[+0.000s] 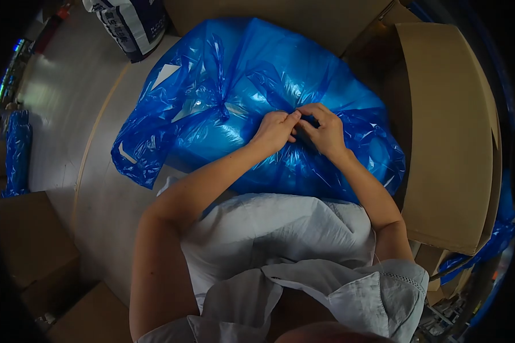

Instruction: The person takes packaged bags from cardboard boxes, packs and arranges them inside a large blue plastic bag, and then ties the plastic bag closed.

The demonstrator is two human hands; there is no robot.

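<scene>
A large, full blue plastic bag [320,63] lies in front of me, its film shiny and partly see-through. My left hand [274,131] is closed, thumb and fingers pinching gathered film at the middle of the bag. Right beside it, my right hand [324,131] also pinches the film, fingers bent, and the two hands almost touch. To the left of my hands the film is twisted into a knot [224,111]. A loose flap of the bag spreads to the left, with a white label [166,75] showing on it. What fills the bag cannot be made out.
An open cardboard box [449,131] stands close on the right. At the upper left is a printed white and dark sack [133,27] on the grey floor [54,146]. More cardboard boxes [34,246] sit at the lower left, near a blue plastic bundle [18,151].
</scene>
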